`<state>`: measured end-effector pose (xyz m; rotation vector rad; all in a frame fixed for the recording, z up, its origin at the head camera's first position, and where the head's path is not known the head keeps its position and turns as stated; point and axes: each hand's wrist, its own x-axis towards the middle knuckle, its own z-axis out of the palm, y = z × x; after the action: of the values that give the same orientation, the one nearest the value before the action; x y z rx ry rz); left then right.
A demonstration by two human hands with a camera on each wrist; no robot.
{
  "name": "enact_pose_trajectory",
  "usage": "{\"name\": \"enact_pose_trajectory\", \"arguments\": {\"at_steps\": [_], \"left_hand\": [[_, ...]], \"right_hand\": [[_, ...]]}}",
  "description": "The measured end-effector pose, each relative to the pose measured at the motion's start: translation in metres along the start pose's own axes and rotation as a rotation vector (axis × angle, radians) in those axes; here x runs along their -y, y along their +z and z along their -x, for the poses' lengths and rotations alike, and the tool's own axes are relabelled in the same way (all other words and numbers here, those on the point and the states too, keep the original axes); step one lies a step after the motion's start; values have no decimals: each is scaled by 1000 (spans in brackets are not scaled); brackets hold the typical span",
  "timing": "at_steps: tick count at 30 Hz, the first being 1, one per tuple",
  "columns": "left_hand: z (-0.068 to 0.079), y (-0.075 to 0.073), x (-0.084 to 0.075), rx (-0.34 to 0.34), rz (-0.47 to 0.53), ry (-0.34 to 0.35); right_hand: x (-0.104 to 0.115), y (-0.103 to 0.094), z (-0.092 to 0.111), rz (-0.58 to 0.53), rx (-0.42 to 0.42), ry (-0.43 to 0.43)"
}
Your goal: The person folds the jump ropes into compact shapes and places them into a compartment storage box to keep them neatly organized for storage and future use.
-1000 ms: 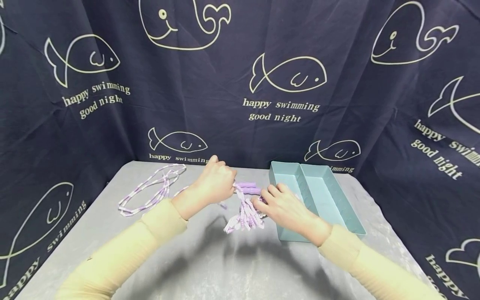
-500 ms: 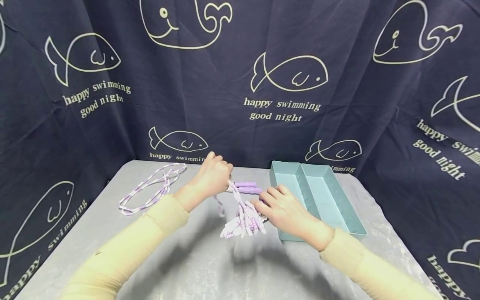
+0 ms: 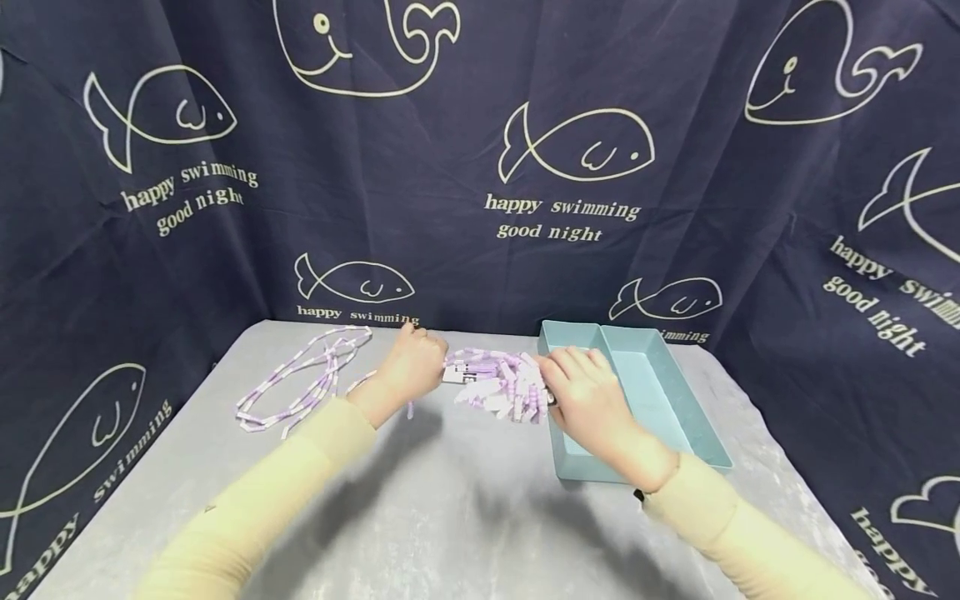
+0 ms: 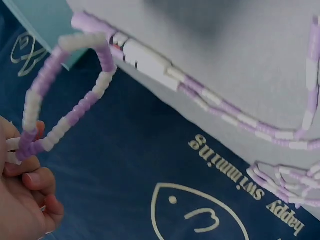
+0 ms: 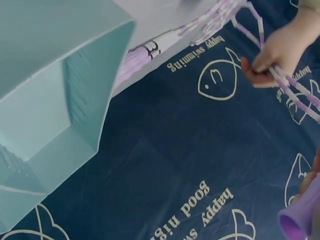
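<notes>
A purple-and-white beaded jump rope (image 3: 517,396) is gathered in folds between my hands. My left hand (image 3: 412,362) grips one end of the bundle; in the left wrist view a bent loop of the beads (image 4: 42,80) sticks out past the curled fingers. At the other end my right hand (image 3: 592,400) grips the rope by its handles; a purple handle's hollow end (image 5: 295,220) shows at the right wrist view's edge. Behind the bundle lies a second jump rope, its purple handles (image 5: 135,65) side by side and its white grips printed with dark letters.
Beaded rope (image 3: 292,387) lies in long loops at the table's back left. A teal two-compartment tray (image 3: 712,442) stands at the right, close beside my right hand. Dark fish-print curtains (image 3: 480,275) hang around the table's back and sides.
The rope bundle hung down from my left hand; now it is raised and drawn out sideways toward my right hand. The left hand has shifted left, and the right hand a little up and right.
</notes>
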<state>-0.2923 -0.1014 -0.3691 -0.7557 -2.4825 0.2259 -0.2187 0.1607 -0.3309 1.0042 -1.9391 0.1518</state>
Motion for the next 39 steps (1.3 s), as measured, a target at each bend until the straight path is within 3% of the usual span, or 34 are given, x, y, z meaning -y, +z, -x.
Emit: {"name": "enact_pose_trajectory", "arguments": {"at_steps": [6,10,13,18,23,32,39], "left_hand": [[7,8,-24,81,-22,56],[9,12,-41,72,-32,120],[10,10,-53,59,-1,123],[13,-1,-69,73,66,89],[18,-16,-81,67,82,98],[26,-40,-100,-20,22,123],[33,-53,-109,-43,-24,144]], "right_hand": [[-6,3,1,21,22,64],[-8,6,0,50,33,111],[-10,9,1,65,38,158],[-14,15,3,99,42,219],[-19,20,4,148,46,237],[-25,28,4,242,44,275],[-24,32,6,307,49,254]]}}
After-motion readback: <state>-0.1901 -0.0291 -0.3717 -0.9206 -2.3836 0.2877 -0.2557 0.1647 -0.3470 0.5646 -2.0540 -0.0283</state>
